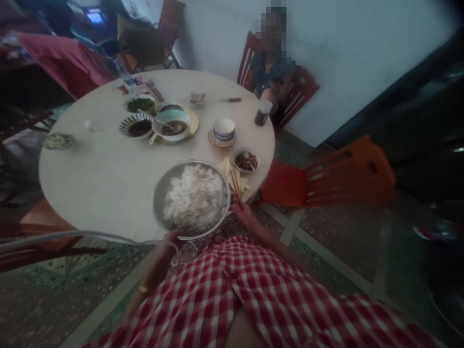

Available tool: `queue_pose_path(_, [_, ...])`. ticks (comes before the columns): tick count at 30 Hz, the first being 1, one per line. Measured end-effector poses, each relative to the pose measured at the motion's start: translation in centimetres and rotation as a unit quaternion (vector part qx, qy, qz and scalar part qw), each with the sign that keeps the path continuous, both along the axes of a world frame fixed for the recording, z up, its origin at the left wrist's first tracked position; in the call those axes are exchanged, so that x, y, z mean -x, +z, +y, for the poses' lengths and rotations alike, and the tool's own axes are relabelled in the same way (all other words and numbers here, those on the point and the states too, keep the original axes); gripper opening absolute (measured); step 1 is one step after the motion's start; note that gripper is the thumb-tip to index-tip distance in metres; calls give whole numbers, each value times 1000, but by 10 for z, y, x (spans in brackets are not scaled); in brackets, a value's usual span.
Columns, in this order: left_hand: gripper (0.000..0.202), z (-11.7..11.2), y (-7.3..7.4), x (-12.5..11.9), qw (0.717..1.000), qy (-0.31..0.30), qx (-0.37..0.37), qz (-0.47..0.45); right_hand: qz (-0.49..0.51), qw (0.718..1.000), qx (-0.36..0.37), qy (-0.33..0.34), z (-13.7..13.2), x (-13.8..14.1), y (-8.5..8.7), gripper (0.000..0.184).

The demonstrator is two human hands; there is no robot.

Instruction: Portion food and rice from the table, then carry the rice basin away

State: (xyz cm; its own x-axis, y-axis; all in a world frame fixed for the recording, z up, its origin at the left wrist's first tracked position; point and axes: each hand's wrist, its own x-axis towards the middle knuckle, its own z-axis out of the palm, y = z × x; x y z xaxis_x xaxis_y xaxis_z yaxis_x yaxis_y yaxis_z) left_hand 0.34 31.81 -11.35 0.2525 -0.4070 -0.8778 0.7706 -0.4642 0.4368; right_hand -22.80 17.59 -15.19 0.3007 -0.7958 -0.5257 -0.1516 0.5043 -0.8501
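A wide metal bowl of white rice hangs over the near edge of the round pale table. My left hand grips its near rim from below. My right hand holds the right rim, fingers curled, with a pair of chopsticks by it; whether it grips them I cannot tell. Beyond the bowl lie yellowish paper and a small dish of brown food.
Several dishes and a lidded pot sit mid-table, stacked bowls on a saucer to the right. A person sits on a red chair at the far side by a cup. An orange chair stands right.
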Motion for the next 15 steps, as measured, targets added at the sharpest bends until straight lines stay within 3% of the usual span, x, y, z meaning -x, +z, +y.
queue_pose_path(4, [17,-49,11,38,987,-138,47,-62,-33,994,-24,-105,0,49,34,48])
queue_pose_path(7, [23,-74,7,84,971,-219,79,-48,-40,975,-77,-203,11,101,46,38])
queue_pose_path(11, [20,-96,-7,150,921,-371,118,-20,-38,944,-109,-310,48,177,42,19])
queue_pose_path(15, [25,-124,-12,232,878,-461,130,12,-82,902,-125,-406,87,254,30,13])
